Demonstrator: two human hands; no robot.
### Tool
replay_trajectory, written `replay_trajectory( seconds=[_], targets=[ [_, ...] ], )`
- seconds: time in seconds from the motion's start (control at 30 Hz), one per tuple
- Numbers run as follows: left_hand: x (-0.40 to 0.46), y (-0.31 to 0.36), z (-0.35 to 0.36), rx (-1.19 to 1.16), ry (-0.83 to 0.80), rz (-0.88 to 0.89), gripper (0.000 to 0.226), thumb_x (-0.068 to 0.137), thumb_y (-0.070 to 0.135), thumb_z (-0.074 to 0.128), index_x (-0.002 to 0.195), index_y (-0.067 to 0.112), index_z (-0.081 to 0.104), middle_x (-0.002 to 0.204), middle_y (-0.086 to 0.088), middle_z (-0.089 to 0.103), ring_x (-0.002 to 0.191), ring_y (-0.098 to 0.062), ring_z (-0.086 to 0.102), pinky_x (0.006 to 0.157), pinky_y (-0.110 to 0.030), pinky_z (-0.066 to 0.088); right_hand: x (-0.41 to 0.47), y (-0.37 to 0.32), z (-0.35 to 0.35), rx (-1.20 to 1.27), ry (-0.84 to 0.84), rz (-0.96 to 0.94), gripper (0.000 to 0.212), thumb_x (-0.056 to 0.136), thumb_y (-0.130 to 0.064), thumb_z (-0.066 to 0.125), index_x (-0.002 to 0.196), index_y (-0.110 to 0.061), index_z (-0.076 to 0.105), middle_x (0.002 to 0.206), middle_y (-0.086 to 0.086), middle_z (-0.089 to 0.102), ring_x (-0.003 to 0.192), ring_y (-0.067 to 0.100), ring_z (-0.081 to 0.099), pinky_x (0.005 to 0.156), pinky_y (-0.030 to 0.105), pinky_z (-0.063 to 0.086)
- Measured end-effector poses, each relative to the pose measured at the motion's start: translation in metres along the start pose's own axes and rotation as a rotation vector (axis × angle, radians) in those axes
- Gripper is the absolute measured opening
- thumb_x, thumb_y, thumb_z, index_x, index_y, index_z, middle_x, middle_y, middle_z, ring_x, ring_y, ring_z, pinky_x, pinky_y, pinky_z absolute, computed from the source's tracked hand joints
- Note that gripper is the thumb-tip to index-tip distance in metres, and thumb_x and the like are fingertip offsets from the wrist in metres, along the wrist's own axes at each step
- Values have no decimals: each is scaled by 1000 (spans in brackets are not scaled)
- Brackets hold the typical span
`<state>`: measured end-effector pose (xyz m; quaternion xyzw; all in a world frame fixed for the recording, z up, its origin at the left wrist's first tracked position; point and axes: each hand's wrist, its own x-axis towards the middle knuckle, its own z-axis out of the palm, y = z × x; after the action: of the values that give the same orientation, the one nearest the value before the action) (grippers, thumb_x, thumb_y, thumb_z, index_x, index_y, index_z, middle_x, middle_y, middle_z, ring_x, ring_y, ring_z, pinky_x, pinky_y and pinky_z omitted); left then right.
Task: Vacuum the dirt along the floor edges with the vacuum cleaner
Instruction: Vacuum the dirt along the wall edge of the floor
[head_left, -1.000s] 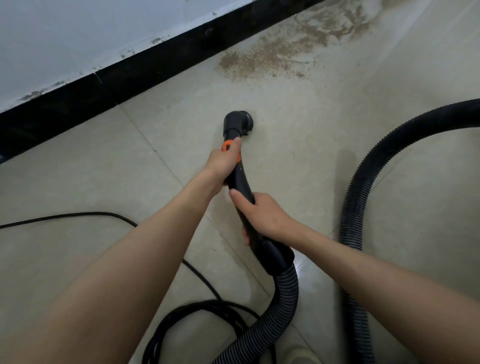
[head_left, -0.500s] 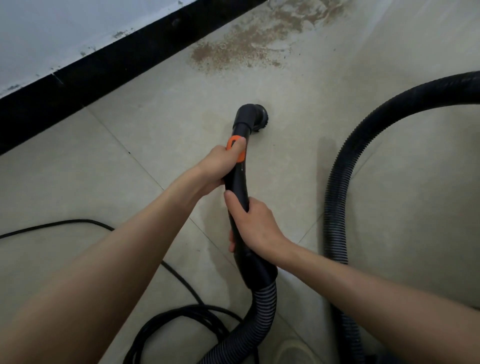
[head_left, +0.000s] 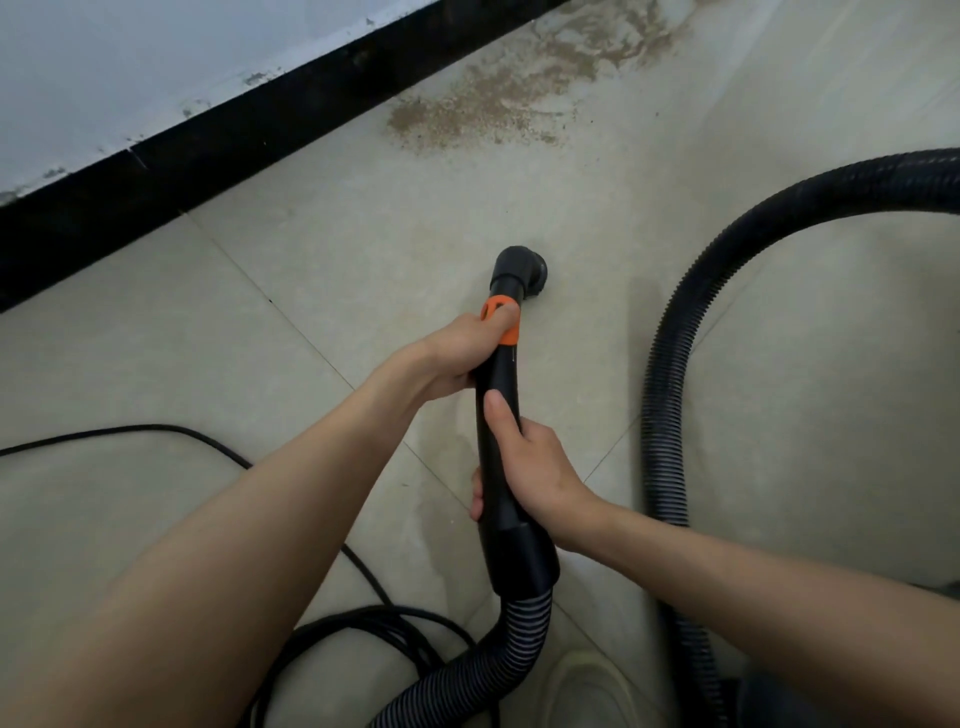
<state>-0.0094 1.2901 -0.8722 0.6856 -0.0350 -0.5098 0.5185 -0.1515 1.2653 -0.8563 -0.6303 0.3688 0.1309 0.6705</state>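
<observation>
Here one vacuum wand (head_left: 498, 457) points its nozzle (head_left: 522, 270) at the floor (head_left: 322, 291), short of one dirt patch (head_left: 483, 109) by the black baseboard (head_left: 208, 166). Two hands grip it: left hand (head_left: 462, 348) at the orange collar (head_left: 501, 325), right hand (head_left: 535, 467) lower. One hose (head_left: 670, 395), one cable (head_left: 218, 447).

Head view, steeply down, close

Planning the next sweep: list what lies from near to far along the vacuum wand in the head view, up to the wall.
Ribbed hose → right hand → left hand → orange collar → nozzle → dirt patch → black skirting → wall.
</observation>
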Motion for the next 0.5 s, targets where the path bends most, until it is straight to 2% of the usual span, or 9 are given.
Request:
replay_trajectory(
  seconds=[0.17,0.33,0.5],
  targets=[
    [-15,-2,1,26,-53,18,32,99,40,42,88,11,48,76,-2,48,65,-13,50,58,-22,45,-15,7,3,44,-11,-4,52,98,-55,38,86,-6,48,53,9,60,45,23,61,47,28,52],
    [-22,-4,21,70,-107,11,32,100,41,40,87,13,47,77,-2,46,67,-14,48,65,-24,44,-28,15,-3,73,33,36,55,97,-58,38,95,-4,52,55,11,60,48,24,62,52,32,55],
    [-30,-7,11,30,-69,9,29,101,38,38,86,14,45,75,-3,45,64,-13,48,60,-23,45,-27,10,1,42,-25,42,54,97,-58,37,88,-6,50,56,12,61,47,24,62,50,29,53]
  ],
)
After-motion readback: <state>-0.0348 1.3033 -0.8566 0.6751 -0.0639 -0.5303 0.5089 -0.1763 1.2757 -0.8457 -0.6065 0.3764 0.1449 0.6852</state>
